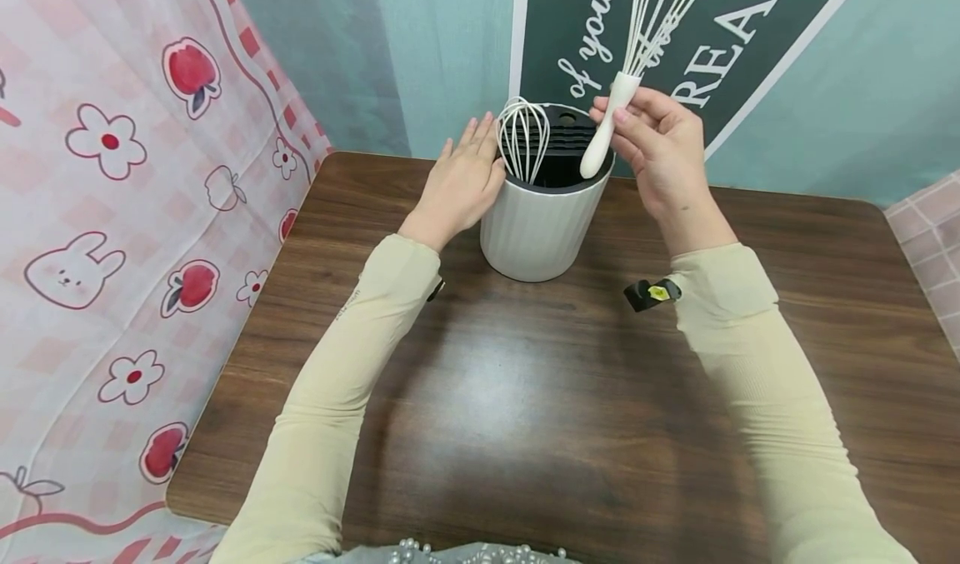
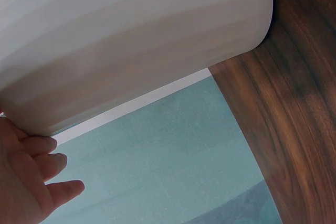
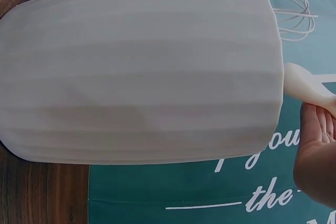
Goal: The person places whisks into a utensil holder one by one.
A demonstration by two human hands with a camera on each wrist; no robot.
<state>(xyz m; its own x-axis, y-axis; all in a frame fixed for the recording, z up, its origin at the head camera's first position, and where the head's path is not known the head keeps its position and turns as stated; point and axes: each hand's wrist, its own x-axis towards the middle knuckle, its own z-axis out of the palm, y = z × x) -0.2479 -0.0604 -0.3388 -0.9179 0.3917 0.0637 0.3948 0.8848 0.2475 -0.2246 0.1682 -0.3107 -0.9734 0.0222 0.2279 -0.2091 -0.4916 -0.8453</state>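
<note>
A white ribbed utensil holder with a black slotted insert stands upright at the back of the table. My left hand rests against its left side near the rim, fingers extended; the left wrist view shows the fingertips beside the wall. One whisk stands in the holder, its wire loops above the rim. Between thumb and fingers, my right hand pinches the white handle of a larger whisk, wires up, handle end over the holder's opening. That handle shows beside the rim in the right wrist view.
The brown wooden table runs in front of the holder. Behind it hangs a teal cloth with a dark lettered panel. A pink patterned curtain borders the left side, and pink tiles border the right.
</note>
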